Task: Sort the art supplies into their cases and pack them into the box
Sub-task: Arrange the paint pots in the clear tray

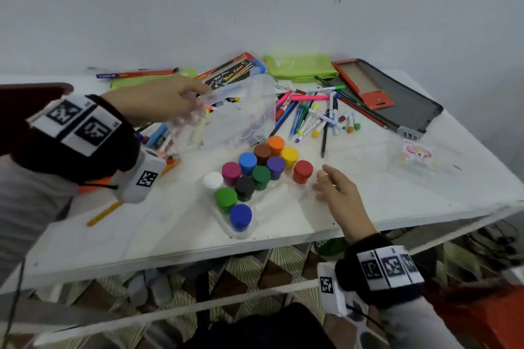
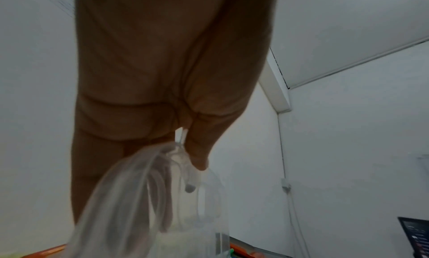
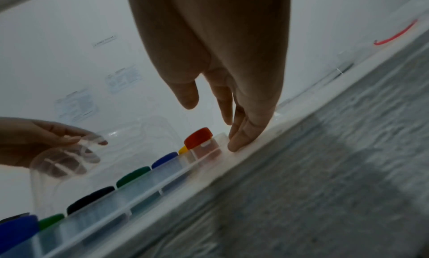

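Observation:
Several paint pots with coloured lids [image 1: 256, 173] stand in a clear plastic tray [image 1: 224, 224] near the table's front edge; the red-lidded pot [image 1: 302, 171] [image 3: 198, 138] is at the tray's right end. My left hand [image 1: 181, 102] [image 2: 183, 151] pinches a clear plastic lid [image 1: 226, 119] [image 2: 148, 207] [image 3: 69, 162] and holds it tilted above the table, behind the pots. My right hand [image 1: 326, 181] [image 3: 232, 133] lies open just right of the red pot, with straight fingertips [image 3: 235, 145] resting on the table beside the tray.
Loose markers and pens [image 1: 317, 119] lie scattered behind the pots. Green pouches [image 1: 300, 66], a watercolour box [image 1: 235, 72], a dark case with a red flap [image 1: 397, 99] and a pencil box [image 1: 136, 74] sit at the back. A clear sticker case [image 1: 416, 156] is right; a yellow stick [image 1: 105, 214] lies left.

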